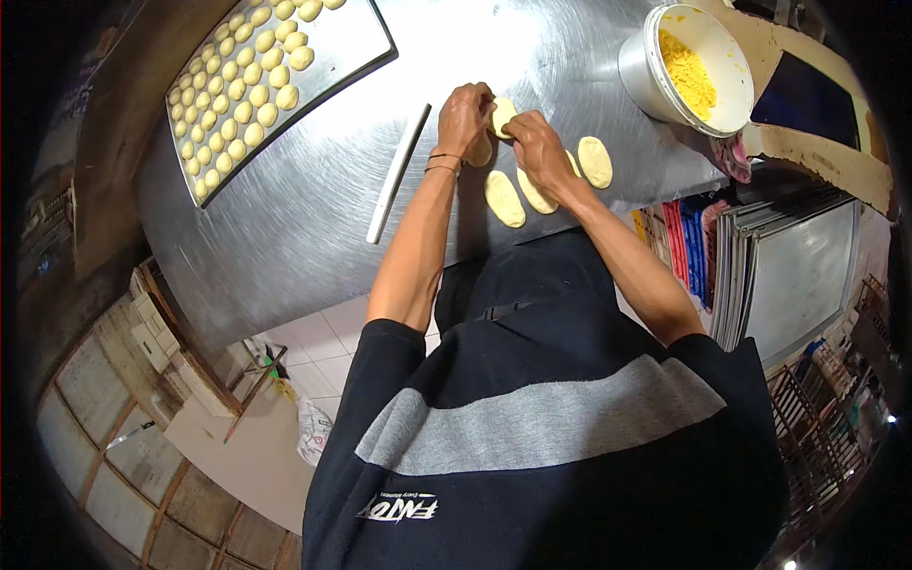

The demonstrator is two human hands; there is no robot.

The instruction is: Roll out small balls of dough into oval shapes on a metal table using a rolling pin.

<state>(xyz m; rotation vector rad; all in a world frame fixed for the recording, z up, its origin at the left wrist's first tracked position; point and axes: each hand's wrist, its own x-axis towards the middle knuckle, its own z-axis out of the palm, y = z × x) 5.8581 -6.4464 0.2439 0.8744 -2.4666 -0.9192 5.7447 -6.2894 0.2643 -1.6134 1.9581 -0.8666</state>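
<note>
Steel brushed to a bright shine, that's the worktable (285, 256), and all the action sits at its near edge! Between the two hands, here's the pale dough oval (504, 116), small, flattened, right at the meeting of the fingertips. Left hand (464, 121) comes in from the upper left, fingers bunched together and curled against the oval's edge; whether they truly pinch it, I cannot tell, the knuckles hide that. Right hand (539, 155) covers the other side, thumb and fingers apparently pinching the lower right edge.

So the step in hand, as I read it, is two-handed shaping or placing of one single piece. What would the next move call for? A light, even touch, I'd judge: dough this soft could stretch or tear under a lopsided tug, and the neighbours leave little room. Look at them: a long flat oval (504, 199) by the wrists, another partly under the right hand, one more at far right (596, 162).

Off to the left, a white rod (399, 174) lies slantwise, beyond it a tray (328, 66) loaded with dough balls (258, 95). Upper right, a white tub (638, 71) shows crumbly yellow filling (686, 76).
</note>
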